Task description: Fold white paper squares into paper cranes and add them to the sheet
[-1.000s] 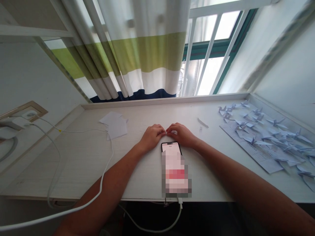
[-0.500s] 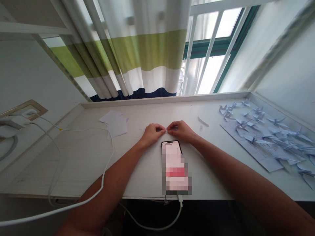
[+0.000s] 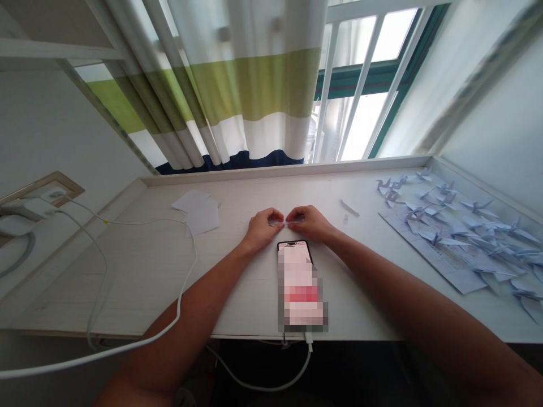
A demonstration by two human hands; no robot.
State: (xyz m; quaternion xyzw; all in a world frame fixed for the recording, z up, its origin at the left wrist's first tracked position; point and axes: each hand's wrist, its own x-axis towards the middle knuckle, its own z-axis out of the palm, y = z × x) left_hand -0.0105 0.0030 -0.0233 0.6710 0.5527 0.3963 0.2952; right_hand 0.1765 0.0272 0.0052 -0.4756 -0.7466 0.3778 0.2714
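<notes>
My left hand [image 3: 262,226] and my right hand [image 3: 309,221] meet fingertip to fingertip over the pale wooden desk [image 3: 139,265]. Both pinch a small folded piece of paper [image 3: 281,223] between them, fingers curled. It is mostly hidden by the fingers. A phone [image 3: 298,282] with a lit screen lies flat just in front of the hands, plugged into a white cable [image 3: 271,384].
Loose white paper squares [image 3: 198,212] lie at the left back. Several folded paper cranes [image 3: 458,226] rest on a printed sheet at the right. A paper scrap [image 3: 349,207] lies near the right hand. A white charger cable [image 3: 139,339] runs from the wall socket [image 3: 40,195] across the desk's left side.
Both hands have shifted slightly away from me on the desk, still pinched together on the paper. The fingertips have lifted a little.
</notes>
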